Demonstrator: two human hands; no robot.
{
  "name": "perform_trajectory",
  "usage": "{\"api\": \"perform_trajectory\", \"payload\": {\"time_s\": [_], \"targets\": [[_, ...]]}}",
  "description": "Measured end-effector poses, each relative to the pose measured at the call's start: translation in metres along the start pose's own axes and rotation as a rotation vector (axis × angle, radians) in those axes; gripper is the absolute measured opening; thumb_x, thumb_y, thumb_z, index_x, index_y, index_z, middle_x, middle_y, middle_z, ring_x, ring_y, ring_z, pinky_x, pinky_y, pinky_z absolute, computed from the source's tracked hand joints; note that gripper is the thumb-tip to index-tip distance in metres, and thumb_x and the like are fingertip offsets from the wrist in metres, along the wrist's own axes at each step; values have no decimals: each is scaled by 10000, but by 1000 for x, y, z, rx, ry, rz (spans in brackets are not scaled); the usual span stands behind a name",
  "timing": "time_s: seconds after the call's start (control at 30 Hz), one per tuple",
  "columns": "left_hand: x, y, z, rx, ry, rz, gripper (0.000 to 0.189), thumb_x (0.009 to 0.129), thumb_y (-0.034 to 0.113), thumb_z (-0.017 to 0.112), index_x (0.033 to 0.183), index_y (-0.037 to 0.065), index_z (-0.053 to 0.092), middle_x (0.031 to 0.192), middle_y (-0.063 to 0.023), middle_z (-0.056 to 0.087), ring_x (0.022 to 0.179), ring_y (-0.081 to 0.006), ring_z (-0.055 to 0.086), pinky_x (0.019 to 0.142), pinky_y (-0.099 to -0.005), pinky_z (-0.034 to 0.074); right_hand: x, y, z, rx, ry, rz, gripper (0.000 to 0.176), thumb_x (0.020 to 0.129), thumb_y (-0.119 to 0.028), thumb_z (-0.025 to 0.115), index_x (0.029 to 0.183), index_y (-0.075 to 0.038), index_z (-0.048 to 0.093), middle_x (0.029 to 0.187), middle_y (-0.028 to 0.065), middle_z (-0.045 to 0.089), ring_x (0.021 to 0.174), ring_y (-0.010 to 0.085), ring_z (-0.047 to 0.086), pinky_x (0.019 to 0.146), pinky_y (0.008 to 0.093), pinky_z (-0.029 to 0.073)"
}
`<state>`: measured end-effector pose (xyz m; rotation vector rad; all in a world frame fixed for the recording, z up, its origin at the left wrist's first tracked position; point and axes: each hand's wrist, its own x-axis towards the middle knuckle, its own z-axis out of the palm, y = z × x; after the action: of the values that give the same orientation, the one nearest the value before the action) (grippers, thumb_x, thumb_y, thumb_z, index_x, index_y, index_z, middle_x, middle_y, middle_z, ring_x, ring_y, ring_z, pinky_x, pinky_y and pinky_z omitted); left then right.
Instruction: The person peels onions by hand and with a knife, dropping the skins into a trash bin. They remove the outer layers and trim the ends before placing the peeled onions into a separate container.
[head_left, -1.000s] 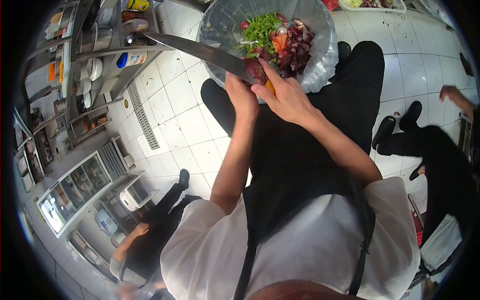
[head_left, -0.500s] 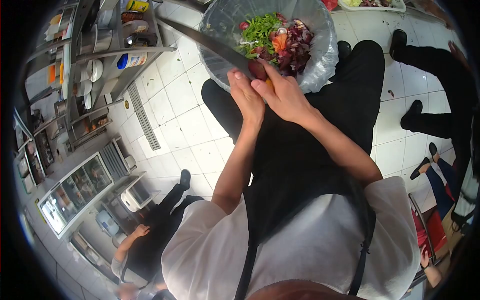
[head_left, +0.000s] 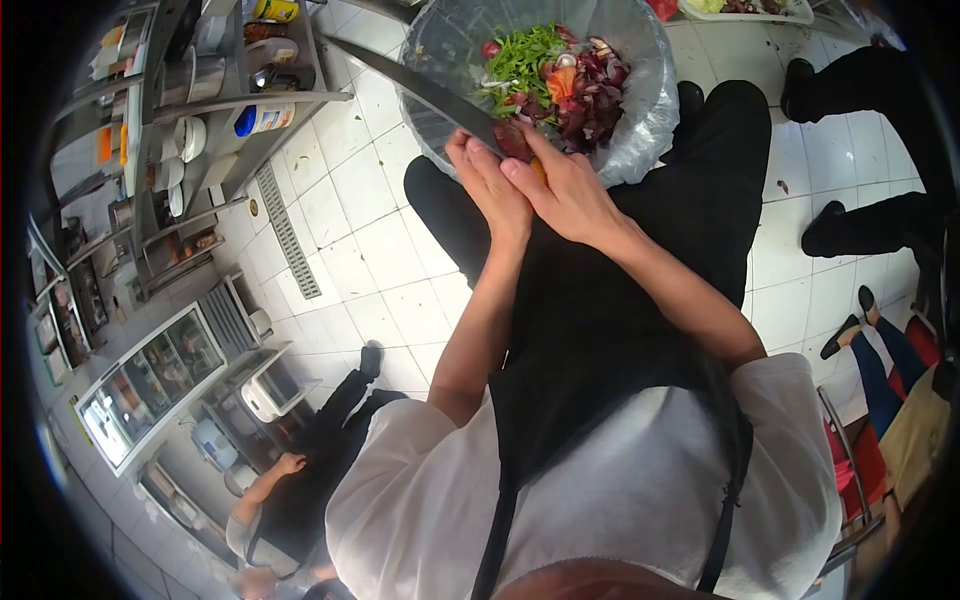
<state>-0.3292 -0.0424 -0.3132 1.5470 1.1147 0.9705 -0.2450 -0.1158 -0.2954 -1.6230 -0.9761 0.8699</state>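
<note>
A long knife (head_left: 410, 88) reaches from the upper left down to my hands, its blade over the rim of a bin. My right hand (head_left: 578, 195) is closed around its handle, of which a bit of orange shows. Beside the blade, my left hand (head_left: 492, 192) has its fingers pressed together on a dark red onion piece (head_left: 512, 142), partly hidden between both hands. Below and beyond them is the bin, lined with a clear plastic bag (head_left: 640, 120). It holds green leaves (head_left: 530, 55), onion peels (head_left: 600, 100) and an orange scrap (head_left: 560, 84).
Metal shelves (head_left: 240, 100) with containers stand at the left, near a floor drain (head_left: 287, 230). A co-worker (head_left: 310, 480) is at the lower left, other people at the right. At the top right is a white tray (head_left: 745, 14) of vegetables.
My left hand's fingers have shifted slightly upward and left, and the onion piece shows more. The knife has hardly moved. People at the right have changed position.
</note>
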Motion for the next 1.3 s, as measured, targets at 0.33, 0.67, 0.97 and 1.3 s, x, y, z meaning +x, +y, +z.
{"api": "perform_trajectory", "payload": {"time_s": [0.33, 0.67, 0.97, 1.3], "targets": [[3, -23, -13, -432, -182, -115, 282, 1027, 227, 366, 1233, 55, 451, 1159, -113, 564, 1056, -211, 579, 849, -396, 524, 12, -1, -20, 554, -54, 329, 443, 1007, -394, 489, 1253, -31, 555, 614, 72, 562, 465, 177, 557, 451, 309, 427], [15, -21, -18, -673, -202, -418, 272, 1033, 258, 355, 1187, 73, 483, 1145, -92, 561, 1082, -234, 586, 883, -467, 520, 2, -8, -36, 234, -130, 362, 590, 1004, -443, 488, 1423, -31, 435, 625, 61, 529, 481, 142, 507, 453, 284, 398], [13, -15, -14, -715, -233, -382, 218, 1019, 195, 375, 1150, 37, 450, 1098, -72, 558, 1010, -175, 568, 899, -352, 487, -3, 5, -15, -119, -40, 63, 676, 920, -432, 614, 1352, 50, 419, 914, 273, 673, 860, 498, 640, 762, 517, 500], [5, -16, -13, -633, -189, -402, 288, 1035, 221, 470, 1231, 12, 500, 1030, -35, 591, 925, -106, 575, 825, -271, 488, -2, 17, -10, -100, -12, -44, 592, 976, -376, 536, 1428, -11, 421, 854, 292, 658, 828, 469, 642, 729, 486, 502]]}}
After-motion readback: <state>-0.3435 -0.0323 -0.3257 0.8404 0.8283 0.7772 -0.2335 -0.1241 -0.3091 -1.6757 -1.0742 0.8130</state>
